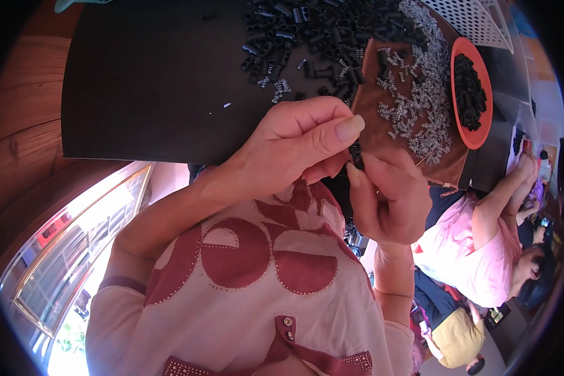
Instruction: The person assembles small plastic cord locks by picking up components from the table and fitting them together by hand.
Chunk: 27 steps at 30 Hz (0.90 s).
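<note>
Left of the orange bowl (473, 139), the right hand (391, 195) pinches a black part (356, 154), probably light, stiff, best side-held; the left hand (288, 145)'s grip I cannot tell.

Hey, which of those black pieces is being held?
The black piece pinched in the right hand, just below the left hand's thumb; others lie on the table or in the orange bowl.

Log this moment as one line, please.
left hand: fingers pinched, contents unclear | right hand: pinching small black part | around: metal springs, loose black parts, orange bowl
</note>
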{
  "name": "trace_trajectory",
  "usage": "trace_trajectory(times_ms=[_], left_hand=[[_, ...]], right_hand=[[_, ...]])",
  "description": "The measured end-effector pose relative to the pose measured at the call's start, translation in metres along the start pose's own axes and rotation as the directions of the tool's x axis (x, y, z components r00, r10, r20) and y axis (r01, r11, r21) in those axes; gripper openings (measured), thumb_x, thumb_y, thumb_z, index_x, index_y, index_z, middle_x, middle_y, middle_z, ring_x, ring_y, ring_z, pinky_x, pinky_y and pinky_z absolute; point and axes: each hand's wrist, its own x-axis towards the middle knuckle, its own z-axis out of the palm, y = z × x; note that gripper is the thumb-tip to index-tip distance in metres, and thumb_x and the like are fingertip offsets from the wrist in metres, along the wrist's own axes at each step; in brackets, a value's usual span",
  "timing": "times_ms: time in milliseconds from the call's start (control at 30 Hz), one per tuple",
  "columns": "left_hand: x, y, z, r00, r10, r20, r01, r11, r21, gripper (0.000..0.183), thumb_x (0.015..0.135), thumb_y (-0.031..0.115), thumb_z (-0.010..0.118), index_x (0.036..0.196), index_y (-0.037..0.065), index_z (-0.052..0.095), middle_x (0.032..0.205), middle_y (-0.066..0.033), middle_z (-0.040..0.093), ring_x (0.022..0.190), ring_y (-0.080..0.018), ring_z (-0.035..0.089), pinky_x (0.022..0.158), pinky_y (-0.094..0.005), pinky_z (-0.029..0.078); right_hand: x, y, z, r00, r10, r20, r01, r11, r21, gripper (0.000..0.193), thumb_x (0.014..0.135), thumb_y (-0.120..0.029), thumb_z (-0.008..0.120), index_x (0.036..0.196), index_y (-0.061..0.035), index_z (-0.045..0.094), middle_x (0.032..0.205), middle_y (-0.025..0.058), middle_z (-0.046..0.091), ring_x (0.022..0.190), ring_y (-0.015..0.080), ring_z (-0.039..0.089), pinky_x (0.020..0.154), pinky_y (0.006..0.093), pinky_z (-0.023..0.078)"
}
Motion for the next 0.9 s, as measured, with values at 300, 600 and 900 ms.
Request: trace_trajectory(times_ms=[300,600,900], left_hand=[[-0.001,0.0,0.005,0.992,-0.085,-0.09,0.079,0.994,-0.073,0.027,0.098,0.026,0.051,0.088,0.003,0.057,0.067,0.002,0.052,0.05,-0.0016,0.043,0.042,-0.0159,0.032],[-0.001,-0.01,0.004,0.99,-0.091,-0.11,0.067,0.975,-0.21,0.032,0.097,0.034,0.053,0.086,0.005,0.059,0.061,0.0007,0.053,0.048,-0.0019,0.041,0.042,-0.0167,0.032],[0.0,-0.013,0.006,0.985,-0.106,-0.139,0.064,0.958,-0.278,0.032,0.095,0.033,0.057,0.085,0.003,0.061,0.059,-0.0015,0.055,0.043,-0.0028,0.041,0.038,-0.0175,0.03]], right_hand=[[0.003,0.003,0.002,0.99,-0.14,-0.003,0.138,0.978,-0.157,0.032,0.07,0.004,0.074,0.096,0.0014,0.056,0.076,0.0118,0.061,0.053,0.023,0.057,0.044,0.0304,0.042],[0.019,0.016,-0.002,0.985,0.084,0.148,-0.108,0.98,0.166,0.037,0.076,-0.01,0.074,0.108,0.0036,0.06,0.073,0.0083,0.057,0.055,0.0152,0.054,0.045,0.0261,0.04],[0.017,0.022,-0.004,0.988,0.039,0.152,-0.076,0.968,0.241,0.036,0.078,-0.012,0.074,0.107,0.0056,0.06,0.071,0.0077,0.056,0.053,0.0123,0.05,0.044,0.0241,0.037]])
